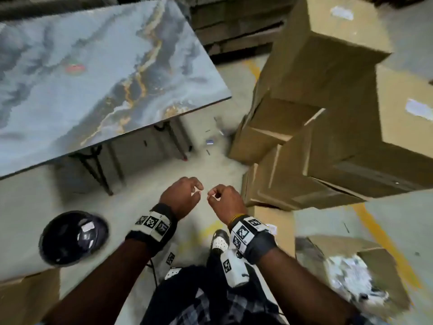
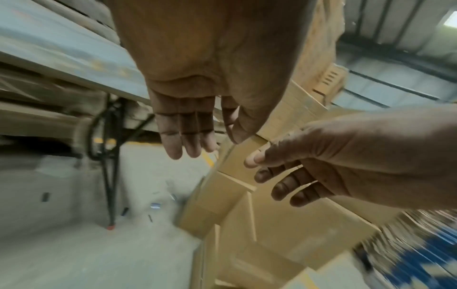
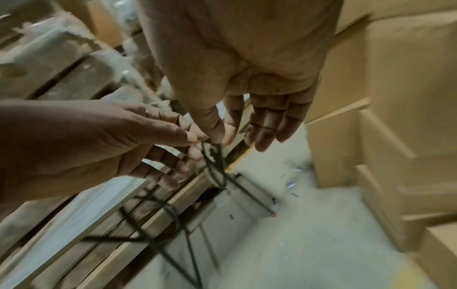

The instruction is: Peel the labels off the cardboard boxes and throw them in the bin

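Both my hands hang close together over the floor in the head view. The left hand (image 1: 196,191) has loosely curled fingers and holds nothing. My right hand (image 1: 212,195) is loosely curled too, thumb near the forefinger, with nothing visible between them. In the wrist views the left hand (image 2: 197,140) and right hand (image 3: 235,135) nearly touch at the fingertips. Stacked cardboard boxes (image 1: 328,73) stand to the right. Two carry white labels, one high up (image 1: 341,12) and one at the right edge (image 1: 419,109). A black bin (image 1: 58,252) sits at the lower left with a white label (image 1: 87,227) inside.
A marble-patterned folding table (image 1: 93,78) fills the upper left, its black legs (image 3: 217,176) reaching the concrete floor. An open box (image 1: 379,254) with white paper scraps (image 1: 351,275) sits at the lower right. Another box (image 1: 23,299) is at the lower left. Small debris lies on the floor.
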The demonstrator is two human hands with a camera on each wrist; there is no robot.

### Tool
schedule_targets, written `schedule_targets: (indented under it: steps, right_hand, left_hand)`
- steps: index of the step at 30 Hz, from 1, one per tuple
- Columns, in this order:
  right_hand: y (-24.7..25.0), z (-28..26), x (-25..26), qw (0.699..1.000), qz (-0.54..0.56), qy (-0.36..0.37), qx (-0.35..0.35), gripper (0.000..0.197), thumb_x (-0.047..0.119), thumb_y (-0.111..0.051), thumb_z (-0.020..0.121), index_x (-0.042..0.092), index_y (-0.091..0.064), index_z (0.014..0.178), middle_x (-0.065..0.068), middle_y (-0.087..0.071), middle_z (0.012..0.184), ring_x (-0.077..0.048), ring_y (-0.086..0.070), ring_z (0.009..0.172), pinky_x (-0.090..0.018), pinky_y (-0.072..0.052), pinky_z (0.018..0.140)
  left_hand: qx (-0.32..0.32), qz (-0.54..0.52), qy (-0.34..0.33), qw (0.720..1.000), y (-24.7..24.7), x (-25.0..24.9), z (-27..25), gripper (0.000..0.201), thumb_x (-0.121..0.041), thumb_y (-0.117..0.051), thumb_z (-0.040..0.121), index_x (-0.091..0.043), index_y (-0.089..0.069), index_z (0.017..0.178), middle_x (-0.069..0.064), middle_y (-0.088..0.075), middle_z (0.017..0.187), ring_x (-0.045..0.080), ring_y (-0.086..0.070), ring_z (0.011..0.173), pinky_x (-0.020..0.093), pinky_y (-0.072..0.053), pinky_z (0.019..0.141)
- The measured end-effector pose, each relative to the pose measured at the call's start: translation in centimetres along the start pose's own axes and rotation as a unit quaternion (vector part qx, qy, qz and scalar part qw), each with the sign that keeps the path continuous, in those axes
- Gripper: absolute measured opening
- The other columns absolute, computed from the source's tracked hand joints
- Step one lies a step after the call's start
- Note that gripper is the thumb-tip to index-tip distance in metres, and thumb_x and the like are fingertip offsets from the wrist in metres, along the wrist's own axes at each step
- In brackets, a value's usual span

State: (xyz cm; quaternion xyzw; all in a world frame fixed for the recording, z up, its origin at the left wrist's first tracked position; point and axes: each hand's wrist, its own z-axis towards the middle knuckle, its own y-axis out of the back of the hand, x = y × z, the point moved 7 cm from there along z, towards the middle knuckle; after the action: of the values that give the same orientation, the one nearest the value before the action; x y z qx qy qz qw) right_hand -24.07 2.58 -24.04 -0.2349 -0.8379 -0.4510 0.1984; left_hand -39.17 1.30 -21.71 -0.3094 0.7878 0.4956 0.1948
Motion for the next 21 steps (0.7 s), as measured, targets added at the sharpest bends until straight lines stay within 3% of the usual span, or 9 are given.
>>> schedule_targets:
  steps: [6, 10, 14, 21]
  right_hand:
    - [6.4, -2.2, -15.2, 0.982, 0.085, -0.144, -0.083, 0.001, 0.029, -0.063, 0.089, 0.029, -0.064, 0.09, -0.003, -0.065, 0.109, -0.024, -0.064, 0.098, -0.03, -0.05, 0.082]
    - [7.0, -3.8, -24.1, 0.958, 0.123, -0.229, -0.119, 0.006, 0.026, -0.062, 0.088, 0.025, -0.067, 0.09, -0.008, -0.067, 0.109, -0.027, -0.066, 0.096, -0.035, -0.053, 0.084]
    - [4.9, -3.9, -31.8, 0.937, 0.127, -0.296, -0.134, 0.005, 0.03, -0.062, 0.09, 0.032, -0.062, 0.095, -0.01, -0.058, 0.118, -0.031, -0.063, 0.104, -0.037, -0.05, 0.091]
    - [-1.3, 1.2, -44.7, 0.923, 0.079, -0.357, -0.116, 0.028, 0.034, -0.057, 0.094, 0.029, -0.06, 0.122, -0.008, -0.051, 0.129, -0.031, -0.054, 0.118, -0.04, -0.046, 0.095]
  left_hand:
    - [0.135, 0.096, -0.101, 0.981, -12.7, -10.9, 3.9, 0.021, -0.024, -0.055, 0.092, -0.028, -0.062, 0.112, 0.0, -0.058, 0.111, 0.021, -0.059, 0.105, 0.031, -0.046, 0.09]
    - [0.199, 0.134, -0.133, 0.962, -21.1, -14.6, 5.2, 0.024, -0.024, -0.054, 0.092, -0.027, -0.061, 0.115, 0.0, -0.055, 0.123, 0.022, -0.057, 0.114, 0.033, -0.046, 0.094]
    - [0.236, 0.164, -0.146, 0.947, -29.6, -14.9, 7.1, 0.027, -0.023, -0.053, 0.091, -0.029, -0.058, 0.117, 0.001, -0.051, 0.129, 0.023, -0.052, 0.12, 0.034, -0.043, 0.097]
    - [0.259, 0.231, -0.14, 0.927, -43.9, -10.6, 12.4, 0.04, -0.026, -0.054, 0.095, -0.027, -0.047, 0.134, 0.006, -0.04, 0.138, 0.029, -0.049, 0.122, 0.041, -0.044, 0.096]
